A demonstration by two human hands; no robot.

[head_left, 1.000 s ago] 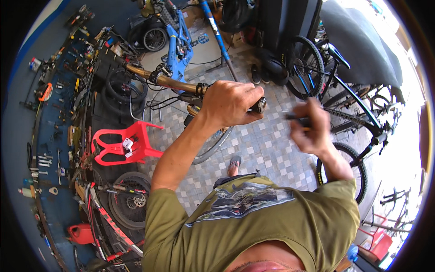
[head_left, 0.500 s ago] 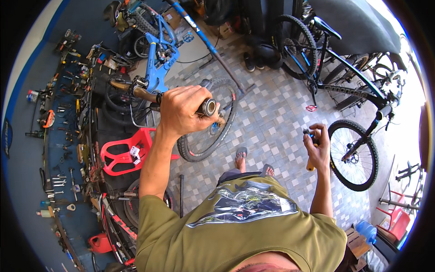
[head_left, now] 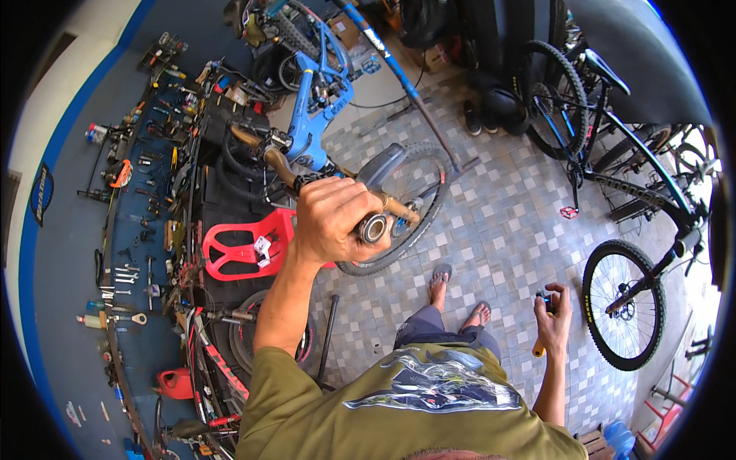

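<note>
My left hand (head_left: 333, 215) is wrapped round the handlebar grip of a blue bicycle (head_left: 307, 126). The round open end of the grip (head_left: 373, 228) pokes out beside my thumb, and the brown handlebar (head_left: 280, 165) runs away to the upper left. Beyond that fist stands the bicycle's front wheel (head_left: 438, 218). Out to the right, my right hand (head_left: 553, 320) is closed on a small tool with a yellow-orange handle end (head_left: 539, 349). A bit of blue and black shows at its top; my fingers hide the rest, so its exact kind is unclear.
A red plastic chair (head_left: 222, 254) stands left of my left arm. Hand tools hang on the blue wall board (head_left: 149, 207). A black bicycle (head_left: 636, 192) is parked at the right. A blue pole stand (head_left: 399, 73) rises beyond the front wheel, above the tiled floor (head_left: 506, 253).
The view has turned, shifting most of the scene to the right. My right hand has dropped nearer my body, still holding the tool. My left hand keeps its hold on the handlebar grip.
</note>
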